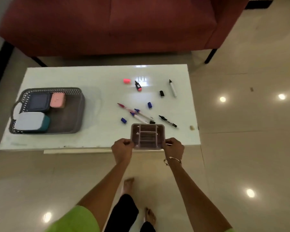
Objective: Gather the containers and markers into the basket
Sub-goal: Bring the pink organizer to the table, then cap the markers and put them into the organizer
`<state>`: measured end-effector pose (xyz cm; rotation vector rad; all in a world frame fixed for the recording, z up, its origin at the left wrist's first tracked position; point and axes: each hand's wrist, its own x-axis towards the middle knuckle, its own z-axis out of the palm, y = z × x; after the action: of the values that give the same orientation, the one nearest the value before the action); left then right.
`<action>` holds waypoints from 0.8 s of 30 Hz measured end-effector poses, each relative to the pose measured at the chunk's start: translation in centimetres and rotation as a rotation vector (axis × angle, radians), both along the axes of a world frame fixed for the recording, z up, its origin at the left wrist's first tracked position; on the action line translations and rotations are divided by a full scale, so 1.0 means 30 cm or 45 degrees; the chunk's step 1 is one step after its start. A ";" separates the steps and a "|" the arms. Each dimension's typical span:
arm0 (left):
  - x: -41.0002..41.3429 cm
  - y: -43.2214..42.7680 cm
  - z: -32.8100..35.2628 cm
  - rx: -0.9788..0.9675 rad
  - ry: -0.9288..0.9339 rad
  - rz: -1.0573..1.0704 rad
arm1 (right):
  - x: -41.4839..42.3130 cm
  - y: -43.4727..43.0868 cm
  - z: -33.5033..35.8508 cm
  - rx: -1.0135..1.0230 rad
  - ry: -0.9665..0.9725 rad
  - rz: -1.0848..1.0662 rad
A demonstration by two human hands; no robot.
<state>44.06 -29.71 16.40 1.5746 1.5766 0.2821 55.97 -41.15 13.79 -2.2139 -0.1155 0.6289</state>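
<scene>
Lower centre of frame: left grip and right grip each pinch a side of the divided organiser, at tabletop near edge | left: basket holds lidded containers, judged done | centre-right: markers, loose caps scattered, not yet gathered.

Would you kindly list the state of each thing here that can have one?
Basket: on the table, holding lidded containers.
Divided organizer: looks empty, gripped by left hand and right hand.
Black marker: uncapped, lying on the table.
Blue caps: off, loose on the table.
Pink highlighter: uncapped, cap beside it.
</scene>
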 end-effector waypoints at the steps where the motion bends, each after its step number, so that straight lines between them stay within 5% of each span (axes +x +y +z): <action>1: -0.014 0.072 0.005 0.032 0.011 0.022 | -0.010 0.076 0.000 0.022 0.014 0.042; 10: -0.124 0.627 -0.100 0.109 0.358 0.156 | -0.111 0.715 -0.086 0.043 0.160 0.220; 24: -0.128 0.909 -0.294 0.039 0.273 0.009 | -0.114 0.963 -0.259 -0.121 0.178 0.269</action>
<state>40.20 -2.43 7.59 1.6679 1.7479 0.1450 52.56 -12.26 6.02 -2.2581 -0.2549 0.9202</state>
